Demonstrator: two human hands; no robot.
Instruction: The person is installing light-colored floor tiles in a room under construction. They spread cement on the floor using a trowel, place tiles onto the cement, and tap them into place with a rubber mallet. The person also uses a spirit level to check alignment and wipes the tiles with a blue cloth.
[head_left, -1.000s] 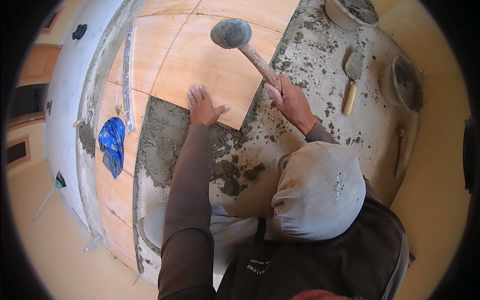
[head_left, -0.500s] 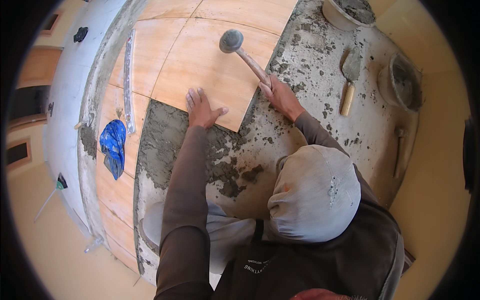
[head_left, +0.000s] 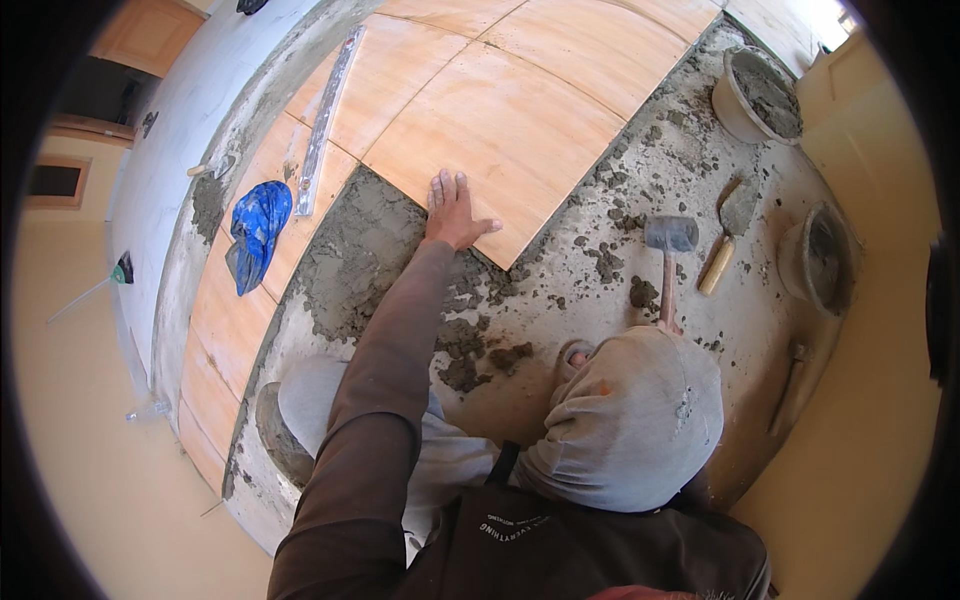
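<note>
Mortar-flecked grey concrete floor [head_left: 690, 182] borders the square, tan, wood-grained tile [head_left: 500, 135]; remotely I see the left hand [head_left: 456, 212] spread wide on its near edge; the right hand [head_left: 672, 327], mostly hidden, holds a grey-headed, wooden-handled mallet [head_left: 671, 235].

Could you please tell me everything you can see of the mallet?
The mallet has a dark grey, rubber-looking cylindrical head and a slim, worn handle that looks wooden. Its head is at the far end, left of the trowel. The right hand, mostly hidden behind the grey-clad knee, grips the near end. Whether the head touches the floor is unclear.
</note>
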